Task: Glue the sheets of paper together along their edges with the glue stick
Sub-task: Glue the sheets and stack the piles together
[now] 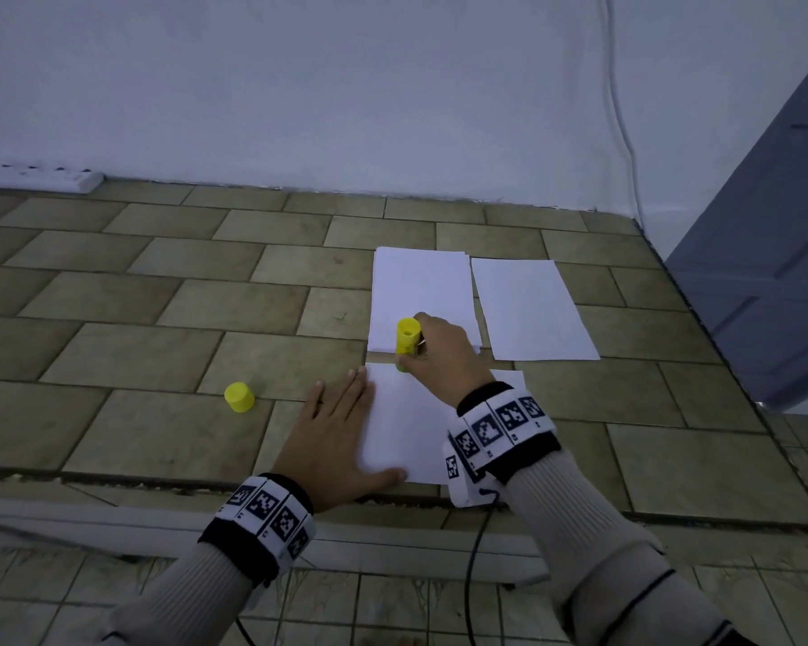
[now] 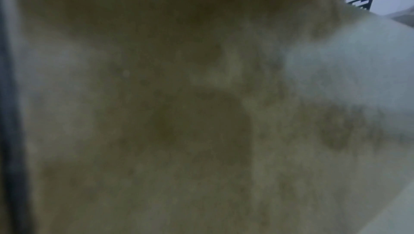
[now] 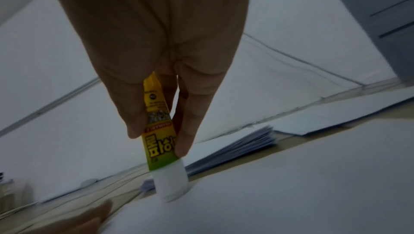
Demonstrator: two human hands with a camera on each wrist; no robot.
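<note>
Right hand (image 1: 442,354): fingers and thumb curled round the yellow glue stick (image 1: 407,340), gripping it near-upright. In the right wrist view the white glue end (image 3: 171,183) is pressed onto the near sheet of paper (image 1: 407,426), right at that sheet's far edge, toward its left corner.

Left hand (image 1: 334,433): flat, fingers straight and together, palm down. It presses on the left margin of the near sheet, with the thumb lying across the sheet's near left corner and the heel of the hand on the tiled floor (image 1: 159,319). It grasps nothing.

Near sheet taken as landmark. Stack of sheets (image 1: 423,296): just beyond its far edge, with a narrow strip of floor showing between them; the wrist view shows several fanned layers. Single sheet (image 1: 530,310): beyond the landmark and to the right, beside the stack, not touching it. Yellow cap (image 1: 239,398): on the floor to the left of the landmark, well apart from the left hand's fingertips.

Both wrists carry bands with black-and-white marker squares over pale sleeves. A dark cable (image 1: 472,575) runs from the right wristband toward the camera.

Left wrist view: blurred, only out-of-focus tan floor and a corner of white; no detail of the fingers to read there.
</note>
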